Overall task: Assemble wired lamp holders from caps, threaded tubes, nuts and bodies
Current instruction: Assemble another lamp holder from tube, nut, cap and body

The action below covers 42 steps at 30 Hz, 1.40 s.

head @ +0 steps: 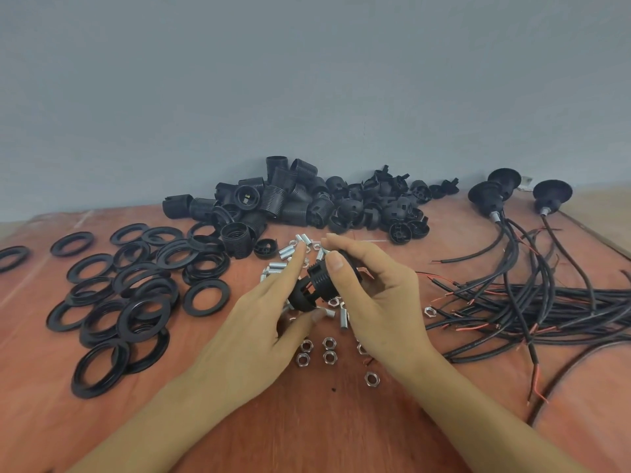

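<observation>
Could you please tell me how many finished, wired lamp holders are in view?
3, all at the far right: front holder, rear holder just behind it, third holder apart to their right. None seems hidden.

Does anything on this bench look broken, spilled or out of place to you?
Nothing looks broken. The parts just lie loose: nuts and threaded tubes are scattered in the middle, and the cables on the right are a tangle with bare red ends sticking out.
</observation>
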{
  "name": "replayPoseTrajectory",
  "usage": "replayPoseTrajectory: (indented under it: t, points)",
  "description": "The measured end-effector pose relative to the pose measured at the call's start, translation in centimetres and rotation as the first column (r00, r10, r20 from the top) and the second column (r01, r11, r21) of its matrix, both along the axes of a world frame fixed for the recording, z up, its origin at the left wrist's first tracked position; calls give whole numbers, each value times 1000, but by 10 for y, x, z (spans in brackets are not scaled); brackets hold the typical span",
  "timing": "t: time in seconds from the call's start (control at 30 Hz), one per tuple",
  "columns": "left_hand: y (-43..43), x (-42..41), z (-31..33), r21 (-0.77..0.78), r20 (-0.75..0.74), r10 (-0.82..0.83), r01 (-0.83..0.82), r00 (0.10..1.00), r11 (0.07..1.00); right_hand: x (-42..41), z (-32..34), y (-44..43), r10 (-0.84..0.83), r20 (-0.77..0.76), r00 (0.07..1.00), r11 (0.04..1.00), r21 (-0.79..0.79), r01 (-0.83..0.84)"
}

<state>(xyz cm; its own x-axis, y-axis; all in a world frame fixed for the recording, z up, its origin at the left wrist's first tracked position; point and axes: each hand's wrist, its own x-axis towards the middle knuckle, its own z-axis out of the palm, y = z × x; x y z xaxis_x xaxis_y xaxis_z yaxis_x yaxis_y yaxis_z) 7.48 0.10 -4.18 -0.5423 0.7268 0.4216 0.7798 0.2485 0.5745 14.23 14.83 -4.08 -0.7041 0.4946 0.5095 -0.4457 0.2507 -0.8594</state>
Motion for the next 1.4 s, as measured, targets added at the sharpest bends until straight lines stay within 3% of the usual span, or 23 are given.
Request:
replayPoseTrajectory:
  t: [0.17, 0.3, 0.43, 0.6, 0.87, 1.03, 1.4]
  points:
    - [3, 2, 2, 51, 169, -85, 78, 982, 996, 0, -1, 1, -7, -20, 1000, 998, 65, 9]
    - [4, 2, 3, 56, 161, -124, 117, 979, 992, 1, -3, 1, 21, -7, 1000, 991, 135, -20]
    - [2, -2, 1, 74, 250, -124, 109, 960, 991, 3, 0, 5, 154, 80, 985, 985, 71, -159]
    - [1, -6, 4, 205, 453, -62, -36, 889, 978, -1, 4, 17, 197, 182, 963, 980, -74, -186]
    - [1, -7, 11, 239, 670, -242, 106, 701, 965, -3, 5, 14, 197, 403, 894, 979, -38, -198]
    - [3, -2, 9, 244, 679, -235, 88, 696, 966, -1, 3, 11, 61, 450, 891, 977, 156, -145]
    - [2, 1, 11, 209, 654, -213, 97, 726, 973, 4, -1, 12, 8, 440, 898, 941, 301, -156]
